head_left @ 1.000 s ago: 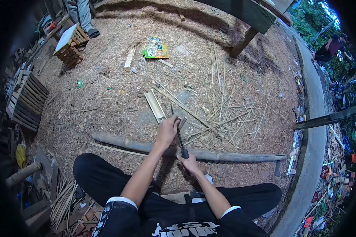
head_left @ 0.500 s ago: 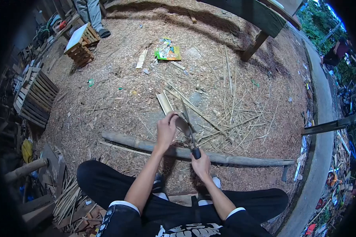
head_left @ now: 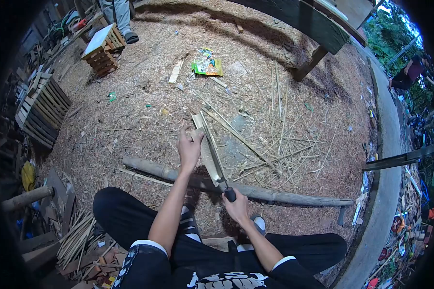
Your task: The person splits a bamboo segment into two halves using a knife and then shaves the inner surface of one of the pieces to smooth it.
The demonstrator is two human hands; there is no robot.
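A split bamboo piece lies slantwise in front of me, its pale hollow side up and its near end over a long bamboo pole. My left hand is at its left edge with the fingers apart; the thumb side touches the piece, and some fingers are hidden. In my right hand is the black handle of a knife. The dark blade runs away from me along the right side of the bamboo piece; whether it cuts into the bamboo cannot be made out.
Thin bamboo strips lie scattered at right on the shavings-covered ground. Further off are a green and yellow packet and a wooden bench. Slatted wooden crates stand at left. Another person's leg shows at the top left.
My left hand has loosened from the bamboo piece and shifted up and left. The knife has swung from across the piece to along it, as my right hand came slightly nearer.
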